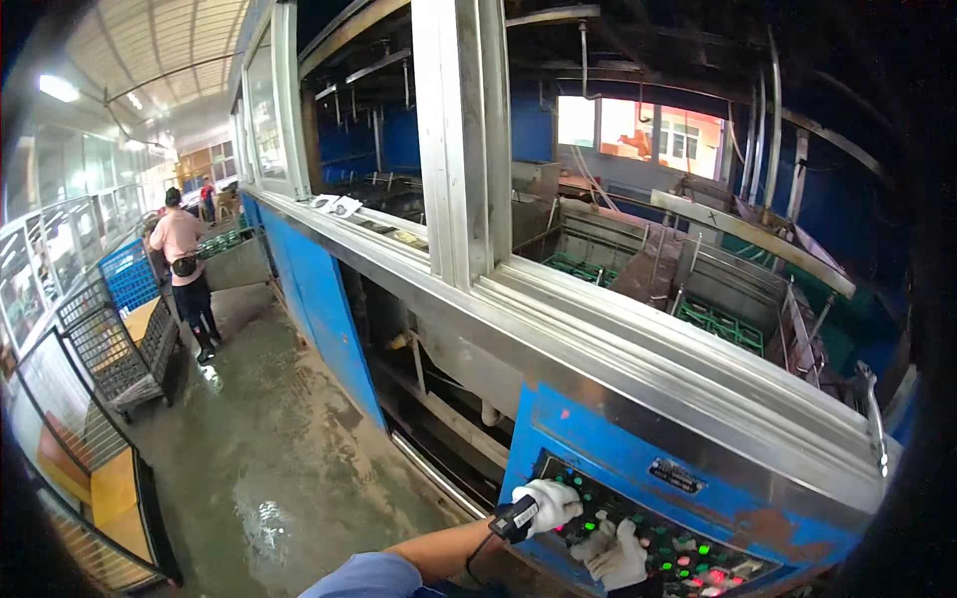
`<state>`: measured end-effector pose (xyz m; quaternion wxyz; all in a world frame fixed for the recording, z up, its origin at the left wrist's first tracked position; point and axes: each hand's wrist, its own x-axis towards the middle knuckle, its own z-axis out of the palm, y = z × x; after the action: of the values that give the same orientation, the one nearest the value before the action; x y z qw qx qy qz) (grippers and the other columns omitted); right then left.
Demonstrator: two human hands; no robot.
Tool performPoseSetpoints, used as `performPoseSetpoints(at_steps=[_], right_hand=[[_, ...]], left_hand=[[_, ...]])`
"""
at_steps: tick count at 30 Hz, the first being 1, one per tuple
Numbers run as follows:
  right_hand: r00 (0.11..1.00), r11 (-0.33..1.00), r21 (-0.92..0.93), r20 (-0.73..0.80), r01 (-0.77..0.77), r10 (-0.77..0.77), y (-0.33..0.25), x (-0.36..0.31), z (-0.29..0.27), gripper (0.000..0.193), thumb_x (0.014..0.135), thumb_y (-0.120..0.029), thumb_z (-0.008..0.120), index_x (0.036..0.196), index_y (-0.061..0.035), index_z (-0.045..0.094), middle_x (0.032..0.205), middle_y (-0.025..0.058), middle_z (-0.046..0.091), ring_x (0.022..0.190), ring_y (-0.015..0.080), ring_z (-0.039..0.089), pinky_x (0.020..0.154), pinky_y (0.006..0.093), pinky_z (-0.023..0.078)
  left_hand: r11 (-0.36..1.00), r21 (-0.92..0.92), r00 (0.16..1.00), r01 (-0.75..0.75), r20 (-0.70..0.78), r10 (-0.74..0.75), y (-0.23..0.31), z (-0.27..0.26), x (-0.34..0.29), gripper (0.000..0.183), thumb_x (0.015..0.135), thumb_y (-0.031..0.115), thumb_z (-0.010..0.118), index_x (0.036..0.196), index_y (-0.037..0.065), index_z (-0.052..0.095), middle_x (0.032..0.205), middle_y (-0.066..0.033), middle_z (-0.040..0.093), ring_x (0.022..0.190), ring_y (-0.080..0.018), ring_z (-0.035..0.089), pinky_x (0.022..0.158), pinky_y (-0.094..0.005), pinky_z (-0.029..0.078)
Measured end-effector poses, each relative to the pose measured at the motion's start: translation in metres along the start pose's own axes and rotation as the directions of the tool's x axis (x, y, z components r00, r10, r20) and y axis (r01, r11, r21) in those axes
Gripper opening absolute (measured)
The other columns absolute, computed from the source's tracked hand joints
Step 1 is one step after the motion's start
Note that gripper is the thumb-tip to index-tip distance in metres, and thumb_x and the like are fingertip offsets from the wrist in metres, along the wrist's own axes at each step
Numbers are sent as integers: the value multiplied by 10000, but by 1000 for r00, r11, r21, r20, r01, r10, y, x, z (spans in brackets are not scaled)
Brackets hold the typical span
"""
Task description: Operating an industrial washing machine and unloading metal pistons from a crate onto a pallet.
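Both my hands wear white work gloves and are at a control panel [638, 533] of small lit green, red and pink buttons. My left hand [550, 503] is at the panel's left end, its fingers loosely bent over the buttons and holding nothing that I can see. A black device [515, 518] with a cable is strapped at that wrist. Close by on the right, my right hand [613, 554] is over the middle of the buttons, with fingers apart. It covers part of the panel. Whether a fingertip presses a button cannot be made out.
Above the panel runs a metal sill [638, 339] with window tracks and an upright frame post [461, 140]. Behind it stand tanks holding green racks [723, 327]. On the left are wheeled cage carts [120, 344], a wet floor [269, 478] and a person [179, 244] by a metal trough.
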<state>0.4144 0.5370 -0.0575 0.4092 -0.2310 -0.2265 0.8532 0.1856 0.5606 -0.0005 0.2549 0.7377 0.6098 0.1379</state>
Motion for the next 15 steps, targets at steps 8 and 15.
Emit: performPoseSetpoints(at_steps=[8, 15], right_hand=[[986, 925, -363, -157, -115, 61, -16, -16, 14, 376, 968, -368, 592, 871, -14, 674, 736, 98, 673, 616, 207, 625, 608, 319, 520], [997, 702, -712, -34, 27, -73, -26, -24, 53, 283, 954, -231, 638, 1081, 21, 658, 1042, 110, 699, 871, 176, 651, 796, 281, 516]], left_hand=[[996, 30, 981, 89, 172, -93, 22, -27, 14, 316, 935, 354, 543, 1091, 119, 686, 1066, -131, 691, 1048, -291, 642, 901, -375, 516], [885, 344, 884, -314, -235, 405, -33, 34, 33, 311, 788, 365, 604, 629, 98, 597, 579, -79, 548, 498, -273, 584, 349, -471, 412]])
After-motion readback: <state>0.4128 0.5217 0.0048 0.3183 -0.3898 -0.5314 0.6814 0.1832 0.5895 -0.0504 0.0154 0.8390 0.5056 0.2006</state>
